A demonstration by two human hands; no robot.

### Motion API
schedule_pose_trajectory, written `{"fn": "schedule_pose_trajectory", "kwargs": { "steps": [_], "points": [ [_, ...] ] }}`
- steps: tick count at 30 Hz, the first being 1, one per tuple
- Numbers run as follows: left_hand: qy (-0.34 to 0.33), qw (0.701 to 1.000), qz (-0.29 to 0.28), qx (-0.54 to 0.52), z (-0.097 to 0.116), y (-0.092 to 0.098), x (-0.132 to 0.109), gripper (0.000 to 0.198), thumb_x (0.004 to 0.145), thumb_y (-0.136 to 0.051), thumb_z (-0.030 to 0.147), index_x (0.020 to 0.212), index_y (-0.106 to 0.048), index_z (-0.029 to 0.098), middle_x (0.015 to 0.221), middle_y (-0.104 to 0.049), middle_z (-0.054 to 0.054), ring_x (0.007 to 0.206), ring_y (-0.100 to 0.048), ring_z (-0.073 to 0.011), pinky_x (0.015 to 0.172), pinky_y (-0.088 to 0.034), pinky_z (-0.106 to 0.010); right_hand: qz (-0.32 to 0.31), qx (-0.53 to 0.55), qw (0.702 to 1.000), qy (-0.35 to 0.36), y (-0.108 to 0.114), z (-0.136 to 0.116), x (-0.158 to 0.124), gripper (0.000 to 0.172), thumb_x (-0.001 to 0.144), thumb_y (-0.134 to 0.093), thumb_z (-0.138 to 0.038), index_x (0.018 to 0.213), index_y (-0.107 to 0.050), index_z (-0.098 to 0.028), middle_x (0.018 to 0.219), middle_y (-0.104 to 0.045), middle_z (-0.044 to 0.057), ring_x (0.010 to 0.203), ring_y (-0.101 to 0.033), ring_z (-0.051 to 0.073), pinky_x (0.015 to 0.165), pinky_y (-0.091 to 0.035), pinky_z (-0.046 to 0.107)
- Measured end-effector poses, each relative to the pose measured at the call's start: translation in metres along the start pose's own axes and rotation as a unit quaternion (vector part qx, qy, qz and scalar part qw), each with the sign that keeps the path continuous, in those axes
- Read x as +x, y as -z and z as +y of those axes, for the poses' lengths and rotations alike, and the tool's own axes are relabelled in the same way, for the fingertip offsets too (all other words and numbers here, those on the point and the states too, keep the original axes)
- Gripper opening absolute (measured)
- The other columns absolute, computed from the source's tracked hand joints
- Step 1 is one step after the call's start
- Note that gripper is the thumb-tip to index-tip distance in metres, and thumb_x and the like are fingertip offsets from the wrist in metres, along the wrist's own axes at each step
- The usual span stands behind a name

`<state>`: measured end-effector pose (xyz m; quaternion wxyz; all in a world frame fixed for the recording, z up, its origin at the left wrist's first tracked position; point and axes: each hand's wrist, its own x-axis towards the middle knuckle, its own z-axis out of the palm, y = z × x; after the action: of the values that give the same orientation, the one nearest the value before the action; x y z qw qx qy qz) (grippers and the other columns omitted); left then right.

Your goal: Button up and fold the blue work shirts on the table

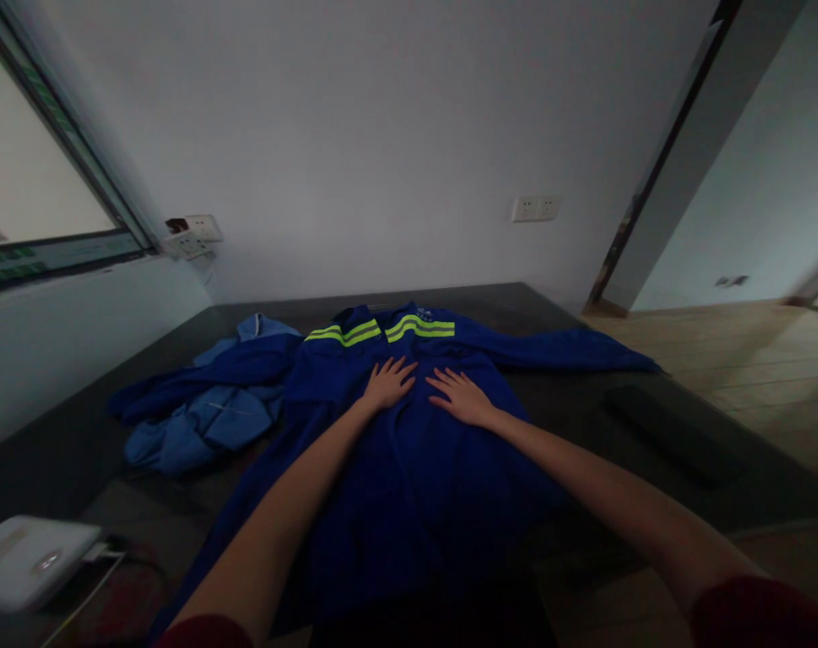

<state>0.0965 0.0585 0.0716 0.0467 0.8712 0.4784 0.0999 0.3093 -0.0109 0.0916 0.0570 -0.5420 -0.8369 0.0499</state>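
Observation:
A dark blue work jacket (409,468) with yellow-green reflective stripes lies spread flat on a dark table (752,486), its collar at the far end and its sleeves stretched out to both sides. My left hand (388,382) rests flat on the jacket's chest, fingers spread and open. My right hand (459,396) lies flat beside it on the same cloth, fingers apart too. The two hands are nearly touching, just below the stripes. Neither hand holds anything.
A lighter blue garment (206,418) lies crumpled at the left of the jacket. A white device (27,558) with a cable sits at the near left corner. A flat black object (671,432) lies on the right. Wall sockets (193,236) and a window are at left, a doorway at right.

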Motion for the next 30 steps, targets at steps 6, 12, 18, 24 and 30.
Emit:
{"fn": "schedule_pose_trajectory", "kwargs": {
  "steps": [6, 12, 18, 24, 30],
  "points": [
    [0.011, 1.0, -0.015, 0.001, -0.015, -0.004, 0.023, 0.051, 0.094, -0.023, 0.052, 0.143, -0.025, 0.039, 0.154, -0.023, 0.002, 0.141, -0.019, -0.027, 0.111, -0.017, -0.056, -0.01, -0.017, 1.0, -0.006, 0.002, 0.007, 0.022, 0.06, 0.092, -0.03, -0.059, 0.144, -0.032, -0.03, 0.153, -0.024, 0.006, 0.14, -0.02, 0.029, 0.112, -0.017, 0.05],
    [0.01, 1.0, -0.014, -0.01, -0.026, -0.004, 0.041, 0.05, 0.093, -0.026, 0.05, 0.142, -0.029, 0.039, 0.154, -0.024, 0.002, 0.14, -0.02, -0.0277, 0.11, -0.019, -0.056, 0.007, 0.014, 0.999, -0.032, 0.013, -0.005, 0.026, 0.054, 0.092, -0.043, -0.045, 0.141, -0.04, -0.02, 0.15, -0.029, 0.013, 0.139, -0.023, 0.033, 0.109, -0.021, 0.054],
    [0.0, 0.999, 0.016, -0.028, -0.03, -0.004, 0.048, 0.047, 0.093, -0.032, 0.047, 0.139, -0.036, 0.038, 0.151, -0.031, 0.001, 0.138, -0.026, -0.0272, 0.109, -0.022, -0.055, 0.028, 0.089, 0.994, 0.057, 0.053, -0.046, -0.019, 0.034, 0.089, -0.053, -0.026, 0.12, -0.06, -0.015, 0.125, -0.059, 0.011, 0.118, -0.051, 0.022, 0.103, -0.036, 0.035],
    [-0.005, 0.993, 0.101, -0.06, -0.024, 0.005, 0.048, 0.04, 0.093, -0.038, 0.03, 0.129, -0.053, 0.022, 0.136, -0.051, -0.009, 0.129, -0.041, -0.0235, 0.111, -0.025, -0.045, -0.068, 0.16, 0.944, 0.279, 0.064, -0.117, -0.1, 0.047, 0.081, -0.061, -0.048, 0.12, -0.059, -0.021, 0.112, -0.061, 0.009, 0.103, -0.054, 0.021, 0.091, -0.042, 0.034],
    [-0.008, 0.977, 0.18, -0.11, -0.01, 0.025, 0.035, 0.033, 0.088, -0.046, 0.021, 0.117, -0.061, 0.018, 0.121, -0.059, -0.011, 0.116, -0.051, -0.0231, 0.103, -0.037, -0.04, -0.056, 0.055, 0.955, 0.285, 0.032, -0.138, -0.112, 0.056, 0.081, -0.059, -0.053, 0.131, -0.05, -0.031, 0.112, -0.055, 0.012, 0.1, -0.052, 0.026, 0.086, -0.042, 0.043]
  ]
}}
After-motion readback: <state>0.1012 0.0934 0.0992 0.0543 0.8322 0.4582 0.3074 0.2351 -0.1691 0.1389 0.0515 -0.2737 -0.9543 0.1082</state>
